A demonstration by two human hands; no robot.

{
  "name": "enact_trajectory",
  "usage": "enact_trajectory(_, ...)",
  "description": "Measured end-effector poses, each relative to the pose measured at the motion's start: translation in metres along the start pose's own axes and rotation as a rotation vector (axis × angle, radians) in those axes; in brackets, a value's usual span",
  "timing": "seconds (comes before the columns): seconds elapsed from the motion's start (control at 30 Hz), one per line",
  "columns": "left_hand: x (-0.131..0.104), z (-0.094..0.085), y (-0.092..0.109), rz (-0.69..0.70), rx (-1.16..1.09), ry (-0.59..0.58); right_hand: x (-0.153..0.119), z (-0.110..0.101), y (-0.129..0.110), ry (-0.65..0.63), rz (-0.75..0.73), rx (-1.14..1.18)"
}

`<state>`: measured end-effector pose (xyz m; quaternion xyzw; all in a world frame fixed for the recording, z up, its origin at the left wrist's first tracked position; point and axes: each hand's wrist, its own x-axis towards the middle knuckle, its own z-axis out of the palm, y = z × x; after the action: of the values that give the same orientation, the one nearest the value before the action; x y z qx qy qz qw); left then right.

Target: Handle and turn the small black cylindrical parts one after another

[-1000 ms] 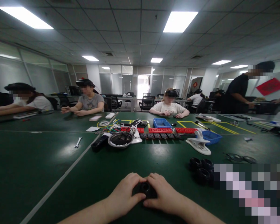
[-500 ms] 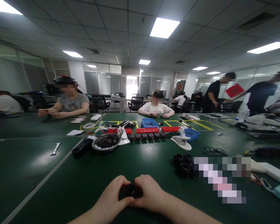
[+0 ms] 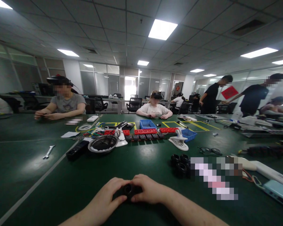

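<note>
Near the front edge of the green table [image 3: 85,179], a small black ring-shaped part [image 3: 128,189] sits between both hands. My left hand [image 3: 110,193] curls round its left side, thumb below and fingers above. From the right, my right hand [image 3: 147,189] grips the same part with bent fingers and thumb. The fingertips of both hands nearly meet above it. Several black round parts [image 3: 181,166] stand together to the right, beyond my right hand.
A metal bowl [image 3: 103,144], a black device [image 3: 77,150] and a white clamp [image 3: 179,141] lie ahead. Red socket strips [image 3: 146,131] stand before a blue bin [image 3: 147,124]. A wrench [image 3: 48,152] is at left, glasses [image 3: 210,151] at right. People sit across the table.
The view has shifted a little, so the table items appear further left. The thumbs have moved apart below the black part, and more of it shows between the hands.
</note>
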<state>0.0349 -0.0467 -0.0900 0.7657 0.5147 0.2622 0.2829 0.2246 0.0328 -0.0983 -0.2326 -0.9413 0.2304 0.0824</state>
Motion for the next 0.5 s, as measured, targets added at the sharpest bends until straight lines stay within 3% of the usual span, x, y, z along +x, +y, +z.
enact_trajectory(0.17,0.002,0.002,0.003,-0.032,0.019,0.046,0.003,0.006,-0.002,0.045,0.049,-0.041)
enact_trajectory(0.37,0.004,0.008,0.006,-0.136,0.075,0.173,0.006,0.026,-0.021,0.220,0.284,-0.259)
enact_trajectory(0.5,0.004,0.005,0.004,-0.089,0.059,0.136,0.003,0.026,-0.021,0.243,0.243,-0.246)
